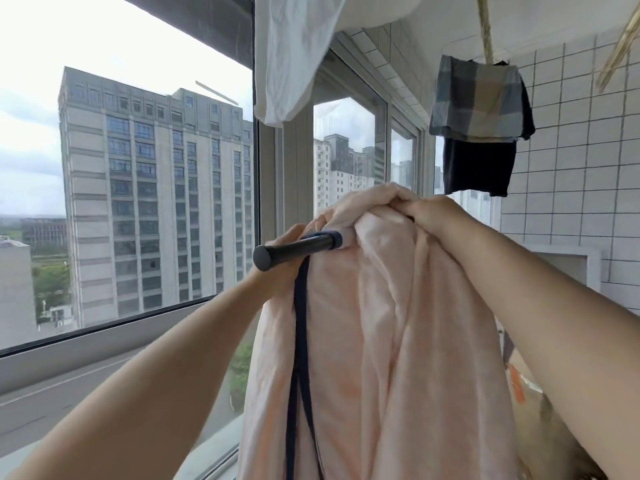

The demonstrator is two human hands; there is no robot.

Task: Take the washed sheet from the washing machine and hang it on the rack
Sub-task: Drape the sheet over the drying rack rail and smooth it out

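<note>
Both bare arms reach up and forward. The right hand [427,213] is curled, fingers bunching cloth at the top. The left hand [289,242] is mostly hidden, its grip unclear.

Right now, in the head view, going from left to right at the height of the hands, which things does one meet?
Tall grey building → left hand → black rod → pink sheet → right hand → white tiled wall.
</note>
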